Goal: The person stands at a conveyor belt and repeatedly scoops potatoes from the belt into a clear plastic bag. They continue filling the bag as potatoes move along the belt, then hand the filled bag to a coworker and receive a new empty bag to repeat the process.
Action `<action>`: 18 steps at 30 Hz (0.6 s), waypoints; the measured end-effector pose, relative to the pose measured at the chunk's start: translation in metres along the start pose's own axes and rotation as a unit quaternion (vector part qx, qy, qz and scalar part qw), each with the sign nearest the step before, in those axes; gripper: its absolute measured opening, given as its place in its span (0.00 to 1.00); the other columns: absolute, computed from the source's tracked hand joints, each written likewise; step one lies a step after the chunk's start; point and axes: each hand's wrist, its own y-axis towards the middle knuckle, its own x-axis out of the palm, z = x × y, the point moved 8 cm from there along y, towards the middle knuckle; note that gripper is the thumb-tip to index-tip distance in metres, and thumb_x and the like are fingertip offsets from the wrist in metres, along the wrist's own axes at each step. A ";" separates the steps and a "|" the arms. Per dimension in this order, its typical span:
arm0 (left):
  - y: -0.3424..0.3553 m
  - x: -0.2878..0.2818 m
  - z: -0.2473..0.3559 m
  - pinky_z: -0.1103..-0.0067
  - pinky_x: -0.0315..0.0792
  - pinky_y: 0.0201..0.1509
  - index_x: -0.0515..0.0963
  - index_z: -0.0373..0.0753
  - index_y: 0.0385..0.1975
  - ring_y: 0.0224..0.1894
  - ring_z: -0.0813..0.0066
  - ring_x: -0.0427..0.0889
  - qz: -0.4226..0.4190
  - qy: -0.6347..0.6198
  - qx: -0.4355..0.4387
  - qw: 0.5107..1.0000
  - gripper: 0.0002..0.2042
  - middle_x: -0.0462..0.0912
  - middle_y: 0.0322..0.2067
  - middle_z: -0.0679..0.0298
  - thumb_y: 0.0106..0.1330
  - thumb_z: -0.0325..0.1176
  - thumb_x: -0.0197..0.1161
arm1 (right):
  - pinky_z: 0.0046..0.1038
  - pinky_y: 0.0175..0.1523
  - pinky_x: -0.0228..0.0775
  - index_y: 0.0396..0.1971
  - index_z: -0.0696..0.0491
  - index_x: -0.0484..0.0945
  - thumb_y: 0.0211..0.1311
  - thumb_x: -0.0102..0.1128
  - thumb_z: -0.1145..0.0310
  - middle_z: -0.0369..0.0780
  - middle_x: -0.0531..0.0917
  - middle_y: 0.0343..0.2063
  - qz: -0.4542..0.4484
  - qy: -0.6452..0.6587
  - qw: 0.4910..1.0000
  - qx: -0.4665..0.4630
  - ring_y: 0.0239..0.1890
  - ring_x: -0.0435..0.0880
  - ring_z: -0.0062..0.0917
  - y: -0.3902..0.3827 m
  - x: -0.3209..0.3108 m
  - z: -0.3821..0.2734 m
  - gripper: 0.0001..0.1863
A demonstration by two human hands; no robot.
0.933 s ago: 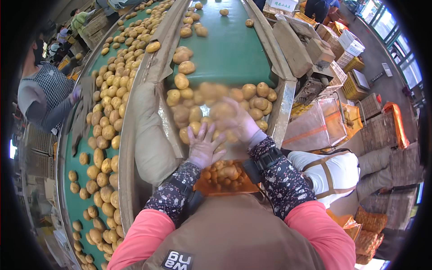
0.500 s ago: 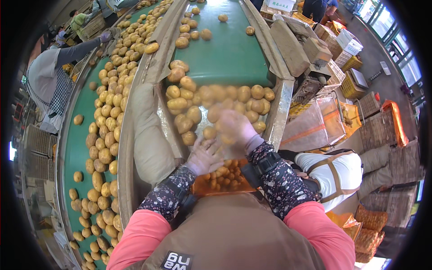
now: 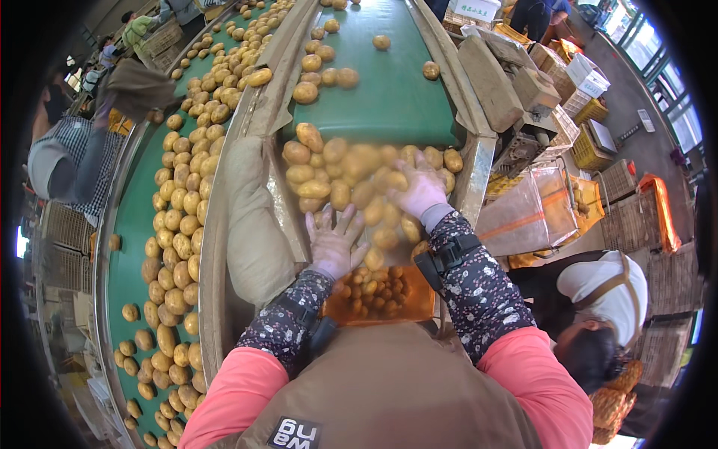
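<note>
Potatoes (image 3: 340, 193) crowd the metal chute at the foot of the green belt, some blurred as they tumble towards me. My left hand (image 3: 334, 243), in a thin pale glove, lies at the chute's lower left edge with its fingers spread, just below the pile. Gloved alike, my right hand (image 3: 420, 188) rests on the potatoes at the chute's right side, fingers stretched out and gripping none. Below the chute's lip, between my forearms, an orange mesh bag (image 3: 419, 303) stands with several potatoes inside.
A second green belt (image 3: 134, 277) full of potatoes runs along my left, with a co-worker (image 3: 63, 168) beside it. A padded cloth roll (image 3: 254, 224) covers the chute's left wall. At right, another person (image 3: 606, 292) bends low near a bag frame (image 3: 523, 213) and stacked crates (image 3: 669, 277).
My right hand has moved right and slightly forward over the potatoes; my left hand's fingers have spread. Potatoes have slid nearer the bag. The person at right has shifted, and the left co-worker lifts a dark cloth.
</note>
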 end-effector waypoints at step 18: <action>0.023 -0.005 0.016 0.44 0.50 0.71 0.79 0.49 0.54 0.68 0.57 0.64 0.050 -0.049 0.246 0.967 0.22 0.72 0.63 0.62 0.63 0.51 0.62 | 0.45 0.69 0.65 0.70 0.48 0.63 0.55 0.65 0.60 0.51 0.65 0.69 0.013 0.068 0.993 -0.091 0.64 0.71 0.51 0.032 0.013 -0.039 0.41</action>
